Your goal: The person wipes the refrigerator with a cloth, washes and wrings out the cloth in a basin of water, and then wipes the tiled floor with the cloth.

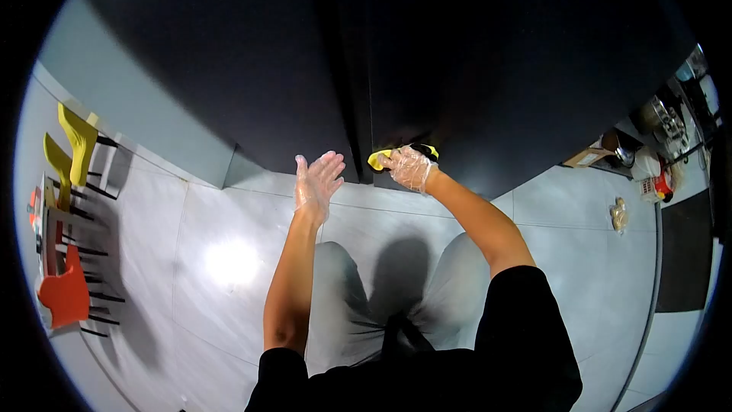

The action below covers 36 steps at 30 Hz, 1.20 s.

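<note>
My right hand (412,168), in a clear plastic glove, grips a yellow cloth (377,160) against the lower part of a tall dark double-door front (473,91). A dark patch shows beside the yellow; I cannot tell whether it belongs to the cloth or is a reflection. The vertical gap between the doors lies just left of the cloth. My left hand (316,181), also in a clear glove, is raised with fingers spread and holds nothing. It is near the left door's lower edge; whether it touches the door I cannot tell.
Yellow chairs (78,141) and a red chair (70,290) stand at the left. A pale wall (152,91) adjoins the doors. Kitchenware, including metal pots (662,123), lines the right side. A small tan bundle (618,215) lies on the tiled floor (206,214).
</note>
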Motion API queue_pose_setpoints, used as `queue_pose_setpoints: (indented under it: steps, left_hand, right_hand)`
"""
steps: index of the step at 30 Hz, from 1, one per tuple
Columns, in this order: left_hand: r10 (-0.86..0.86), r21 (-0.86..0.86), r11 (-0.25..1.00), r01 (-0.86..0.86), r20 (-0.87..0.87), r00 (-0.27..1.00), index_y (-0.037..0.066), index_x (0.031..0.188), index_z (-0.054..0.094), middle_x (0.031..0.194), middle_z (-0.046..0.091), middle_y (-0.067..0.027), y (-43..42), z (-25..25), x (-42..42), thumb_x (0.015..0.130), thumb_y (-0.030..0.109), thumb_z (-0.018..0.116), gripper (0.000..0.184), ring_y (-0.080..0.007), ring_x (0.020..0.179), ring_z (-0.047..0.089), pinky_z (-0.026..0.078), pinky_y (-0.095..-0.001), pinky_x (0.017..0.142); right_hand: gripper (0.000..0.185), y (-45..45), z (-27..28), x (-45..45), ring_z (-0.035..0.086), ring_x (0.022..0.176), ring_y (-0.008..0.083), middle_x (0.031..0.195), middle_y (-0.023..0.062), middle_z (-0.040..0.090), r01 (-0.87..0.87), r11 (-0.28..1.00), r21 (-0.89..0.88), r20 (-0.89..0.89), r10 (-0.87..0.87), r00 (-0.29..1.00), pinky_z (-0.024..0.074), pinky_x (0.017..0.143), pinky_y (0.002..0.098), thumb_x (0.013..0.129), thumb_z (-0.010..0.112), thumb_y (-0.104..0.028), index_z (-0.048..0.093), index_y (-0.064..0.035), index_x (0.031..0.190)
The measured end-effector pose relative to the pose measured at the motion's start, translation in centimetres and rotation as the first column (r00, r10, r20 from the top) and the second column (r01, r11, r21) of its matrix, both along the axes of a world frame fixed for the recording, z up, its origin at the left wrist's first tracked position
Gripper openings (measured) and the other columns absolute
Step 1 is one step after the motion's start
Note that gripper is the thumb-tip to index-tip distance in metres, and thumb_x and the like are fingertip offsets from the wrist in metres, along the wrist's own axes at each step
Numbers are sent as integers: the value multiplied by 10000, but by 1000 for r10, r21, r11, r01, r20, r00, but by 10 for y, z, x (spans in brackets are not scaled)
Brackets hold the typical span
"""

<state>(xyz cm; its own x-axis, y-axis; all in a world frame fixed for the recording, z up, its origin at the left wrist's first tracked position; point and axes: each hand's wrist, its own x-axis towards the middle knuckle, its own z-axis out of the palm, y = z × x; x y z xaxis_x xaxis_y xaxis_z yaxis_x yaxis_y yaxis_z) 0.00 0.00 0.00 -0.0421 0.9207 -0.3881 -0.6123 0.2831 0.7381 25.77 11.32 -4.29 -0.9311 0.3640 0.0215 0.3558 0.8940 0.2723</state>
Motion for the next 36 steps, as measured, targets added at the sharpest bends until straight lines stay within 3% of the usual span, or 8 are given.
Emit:
queue_pose_setpoints:
  steps: [7,14,21,25,26,28,31,36]
  left_hand:
    - [54,226,974,-13,-179,982,9,1487,455,1519,503,-192,53,25,4,1000,752,287,904,-321,1410,468,332,-493,1166]
    - [225,571,821,-11,-307,925,-12,1489,458,1453,548,-188,81,252,20,1027,354,618,611,-276,1387,489,345,-375,1179]
    - [122,476,875,87,-392,912,33,1440,534,1415,574,-161,109,419,25,1004,380,593,560,-253,1336,509,346,-373,1153]
    - [118,309,951,1,-367,922,33,1402,569,1365,599,-140,95,460,45,1015,358,563,506,-234,1290,528,369,-355,1116]
    - [103,265,964,-5,-356,929,8,1406,562,1378,594,-142,91,473,48,1025,347,545,511,-235,1291,531,373,-353,1118]
    - [224,419,907,-44,-391,893,-26,1396,568,1398,591,-143,96,451,50,1044,327,522,501,-239,1286,540,380,-348,1119]
    - [296,544,838,-31,-406,864,40,1352,631,1268,636,-65,104,446,44,1047,359,560,446,-186,1170,575,419,-329,1065]
    - [331,562,825,-68,-381,863,2,1344,616,1241,642,-61,110,492,44,1059,307,565,421,-159,1142,570,418,-301,1047]
  right_hand:
    - [240,48,127,-18,615,983,210,1305,50,615,7,966,260,-183,42,982,451,842,383,918,636,-229,762,-53,1021]
    - [275,34,491,-43,596,981,219,1311,36,579,251,520,816,-429,256,866,452,852,421,854,786,-279,764,-241,1125]
    - [576,8,805,-46,526,1299,396,1363,168,588,721,379,581,-811,197,550,400,1144,477,861,701,-195,588,-148,1424]
    - [402,42,734,-46,528,1135,452,1260,318,539,698,424,577,-812,211,544,423,948,601,939,603,-263,669,-120,1309]
    - [396,52,683,-47,540,1116,463,1244,331,544,627,194,755,-656,198,729,440,895,628,939,602,-269,664,-74,1278]
    - [376,22,628,-51,684,696,310,822,178,673,393,910,133,-321,-335,886,565,624,482,945,627,-324,624,-64,1216]
    - [436,32,525,-22,698,755,283,916,169,700,221,969,-107,71,-215,974,577,676,436,978,581,-275,541,-85,1368]
    - [251,18,608,43,677,841,185,1146,54,664,56,941,333,-15,-54,998,537,758,353,874,701,-256,721,-116,1081]
